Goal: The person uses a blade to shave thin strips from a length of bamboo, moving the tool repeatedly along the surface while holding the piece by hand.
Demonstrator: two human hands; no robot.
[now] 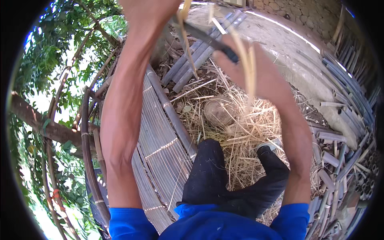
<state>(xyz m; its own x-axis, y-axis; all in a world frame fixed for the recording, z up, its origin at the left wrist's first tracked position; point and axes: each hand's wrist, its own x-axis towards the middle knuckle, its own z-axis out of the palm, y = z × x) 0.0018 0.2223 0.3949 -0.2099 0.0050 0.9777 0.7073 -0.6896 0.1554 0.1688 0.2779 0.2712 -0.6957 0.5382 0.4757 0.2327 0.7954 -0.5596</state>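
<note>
My right hand (256, 74) is closed round the dark handle of a knife (204, 37), raised in front of me. Its blade points up and left toward my left hand (154, 10), which the upper edge cuts off, so its fingers do not show. A thin yellowish strip (185, 10), which looks like split bamboo, crosses the blade's far end close to my left hand. Pale curled strips (250, 66), smeared by motion, hang across my right hand.
Below lie a round wood block (219, 111) and heaped pale shavings (252, 136). A slatted bamboo bench (164, 144) stands left of my legs. Bamboo poles (200, 52) lie ahead; cut bamboo tubes (336, 160) are piled at right. Branches and leaves (60, 120) fill the left.
</note>
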